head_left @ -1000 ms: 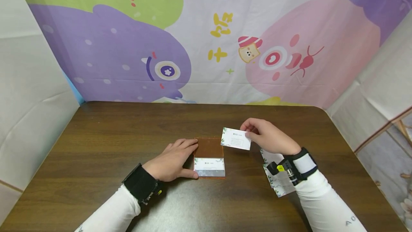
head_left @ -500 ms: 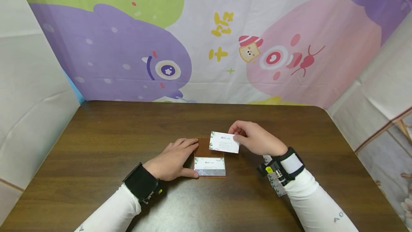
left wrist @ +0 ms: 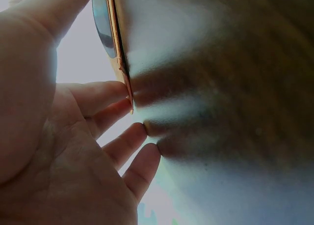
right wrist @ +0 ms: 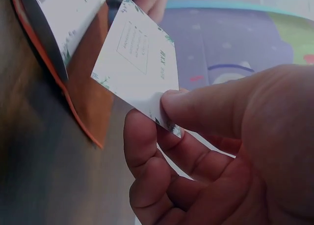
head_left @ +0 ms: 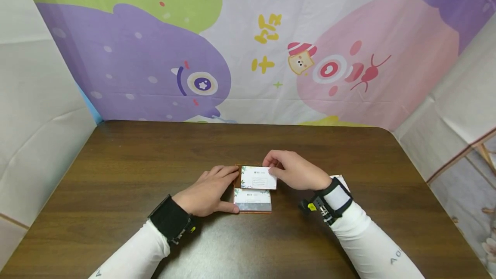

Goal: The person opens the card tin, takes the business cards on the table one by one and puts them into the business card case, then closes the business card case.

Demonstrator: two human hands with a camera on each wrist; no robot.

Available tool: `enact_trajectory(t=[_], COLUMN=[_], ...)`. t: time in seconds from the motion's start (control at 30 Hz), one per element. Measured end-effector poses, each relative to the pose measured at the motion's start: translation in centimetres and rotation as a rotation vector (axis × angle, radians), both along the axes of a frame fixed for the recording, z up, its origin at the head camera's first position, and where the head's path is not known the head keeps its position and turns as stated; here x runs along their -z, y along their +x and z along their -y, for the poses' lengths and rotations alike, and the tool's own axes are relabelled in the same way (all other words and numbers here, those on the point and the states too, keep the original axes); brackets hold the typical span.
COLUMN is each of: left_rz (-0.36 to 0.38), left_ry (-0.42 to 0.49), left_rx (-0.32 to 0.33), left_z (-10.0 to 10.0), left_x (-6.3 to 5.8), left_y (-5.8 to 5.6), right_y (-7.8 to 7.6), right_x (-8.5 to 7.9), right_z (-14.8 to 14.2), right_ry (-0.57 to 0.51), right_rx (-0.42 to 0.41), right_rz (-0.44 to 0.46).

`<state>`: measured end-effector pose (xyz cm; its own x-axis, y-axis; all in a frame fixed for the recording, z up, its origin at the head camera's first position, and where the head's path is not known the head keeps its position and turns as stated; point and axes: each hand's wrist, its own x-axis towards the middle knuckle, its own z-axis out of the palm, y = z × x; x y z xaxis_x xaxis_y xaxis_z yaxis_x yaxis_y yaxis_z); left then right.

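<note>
My right hand (head_left: 297, 170) pinches a white business card (right wrist: 137, 58) with leaf-print corners between thumb and fingers. It holds the card over the inner flap of a brown card case (head_left: 238, 180), which lies opened out on the table. More white cards (head_left: 252, 195) sit in the case's lower half, behind a greyish pocket strip (head_left: 252, 207). My left hand (head_left: 207, 193) rests along the left edge of the case, fingers nearly straight, with the thumb (head_left: 228, 208) at its lower corner. In the left wrist view, fingertips touch the case edge (left wrist: 122, 70).
Another white card (head_left: 341, 181) shows on the brown wooden table (head_left: 155, 150), partly hidden behind my right wrist. A printed cartoon cloth (head_left: 263, 98) hangs along the table's far edge. Pale sheets close off both sides.
My right hand has carried the card leftward and slightly down, from right of the case to over its upper flap. My left hand and the case stay in place.
</note>
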<state>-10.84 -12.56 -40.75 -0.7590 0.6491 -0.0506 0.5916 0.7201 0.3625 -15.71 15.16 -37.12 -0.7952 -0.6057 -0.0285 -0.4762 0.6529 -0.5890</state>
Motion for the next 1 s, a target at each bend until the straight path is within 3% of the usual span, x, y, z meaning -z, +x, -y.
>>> enact_trajectory(t=[1.0], left_rz=[-0.004], left_ry=[0.012], left_rx=[0.008], left_z=[0.0], left_x=[0.0], left_y=[0.0], right_y=[0.7], right_x=[1.8], right_z=[1.8], right_ry=[0.042], right_rx=[-0.067], right_rz=[0.027])
